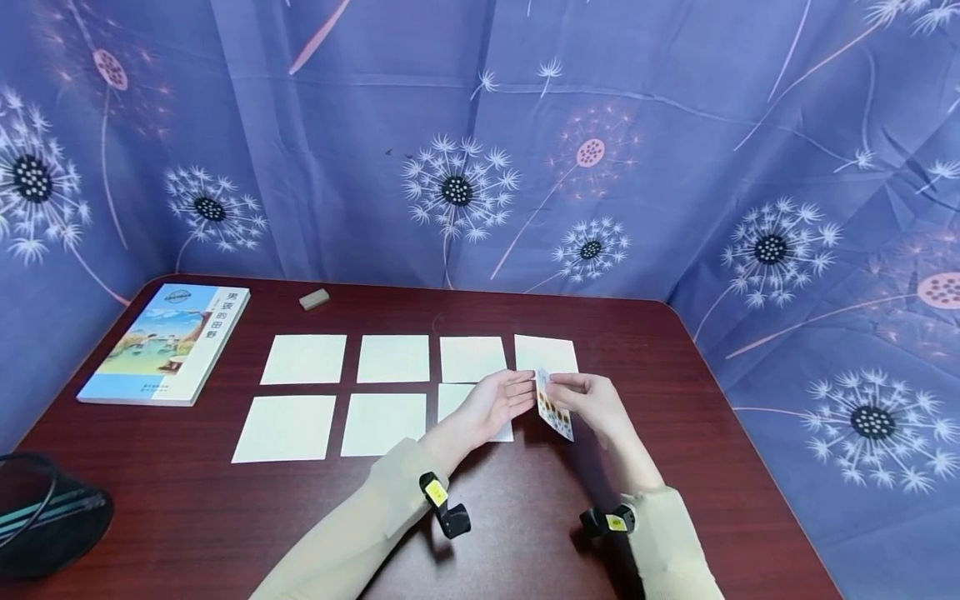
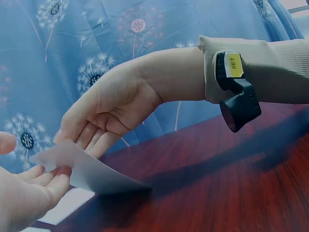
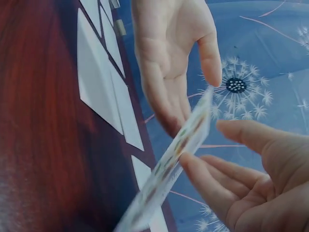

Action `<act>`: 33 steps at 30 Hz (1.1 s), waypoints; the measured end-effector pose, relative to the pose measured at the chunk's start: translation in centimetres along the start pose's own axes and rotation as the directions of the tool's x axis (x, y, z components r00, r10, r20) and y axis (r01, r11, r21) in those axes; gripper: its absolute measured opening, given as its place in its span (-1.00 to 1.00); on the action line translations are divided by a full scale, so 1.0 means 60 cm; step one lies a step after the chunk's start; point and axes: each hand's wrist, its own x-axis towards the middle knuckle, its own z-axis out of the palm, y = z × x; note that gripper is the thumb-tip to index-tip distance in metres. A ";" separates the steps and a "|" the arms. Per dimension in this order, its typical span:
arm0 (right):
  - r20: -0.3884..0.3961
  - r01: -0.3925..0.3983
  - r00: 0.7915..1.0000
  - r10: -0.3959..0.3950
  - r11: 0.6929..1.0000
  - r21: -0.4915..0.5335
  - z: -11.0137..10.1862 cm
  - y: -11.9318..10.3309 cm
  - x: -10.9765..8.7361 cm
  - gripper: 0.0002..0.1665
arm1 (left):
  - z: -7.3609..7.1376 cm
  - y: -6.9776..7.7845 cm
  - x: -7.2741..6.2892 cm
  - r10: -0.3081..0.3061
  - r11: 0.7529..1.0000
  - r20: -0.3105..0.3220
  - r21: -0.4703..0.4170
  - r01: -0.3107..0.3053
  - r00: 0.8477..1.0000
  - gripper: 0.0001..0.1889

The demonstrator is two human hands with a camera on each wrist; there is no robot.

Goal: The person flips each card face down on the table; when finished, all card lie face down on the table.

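A picture card stands tilted between my hands over the right end of the card layout. Its printed face, with small coloured pictures, turns toward my right hand; a plain white back shows in the left wrist view. My right hand holds the card near its upper edge with bent fingers. With palm turned up and fingers extended, my left hand touches the card's back from the other side. Beneath my left hand lies a white card, partly covered. Just behind the held card is another white card.
Several more white cards, among them one at the front left, lie in two rows on the dark red table. A thick book lies far left, a small beige block at the back. A black object stands front left. Patterned curtain surrounds the table.
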 end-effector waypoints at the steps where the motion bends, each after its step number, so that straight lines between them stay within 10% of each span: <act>1: -0.005 0.008 1.000 -0.008 1.000 0.015 -0.001 -0.002 0.000 -0.47 | 0.002 0.004 -0.001 0.008 1.000 0.015 0.004 -0.008 1.000 -0.43; 15: -0.131 0.073 0.988 -0.076 0.997 -0.030 -0.004 -0.016 -0.004 -0.45 | 0.027 0.033 -0.020 0.045 0.999 0.058 0.013 -0.046 0.997 -0.47; 33: -0.272 0.127 0.959 -0.074 0.975 0.183 -0.015 -0.022 -0.005 -0.52 | 0.024 0.035 -0.020 0.077 0.997 0.127 -0.011 -0.076 0.989 -0.46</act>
